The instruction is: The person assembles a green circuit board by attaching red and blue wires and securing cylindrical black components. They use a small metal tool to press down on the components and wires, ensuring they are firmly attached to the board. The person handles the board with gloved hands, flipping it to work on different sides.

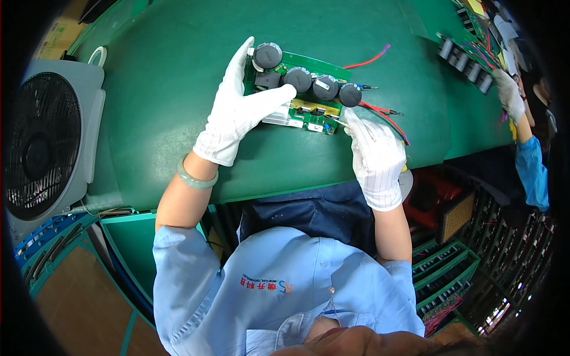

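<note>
A green circuit board (pixel 313 62) with several large black round capacitors, a silver heatsink and red and black wires lies on the green table. My left hand (pixel 237 110), in a white glove, grips its left end, with the fingers along the edge and the thumb across the parts. In a matching white glove, my right hand (pixel 375 151) is closed at the board's lower right corner. It pinches a thin metal-tipped tool (pixel 338 121) whose tip meets the board there. Most of that tool is hidden by the fingers, so its kind is unclear.
A grey fan (pixel 47 136) stands at the left edge of the green table (pixel 172 77). At the far right, a co-worker's gloved hand (pixel 509 98) is by another wired board (pixel 466 62). Green trays holding boards (pixel 442 276) are below on the right.
</note>
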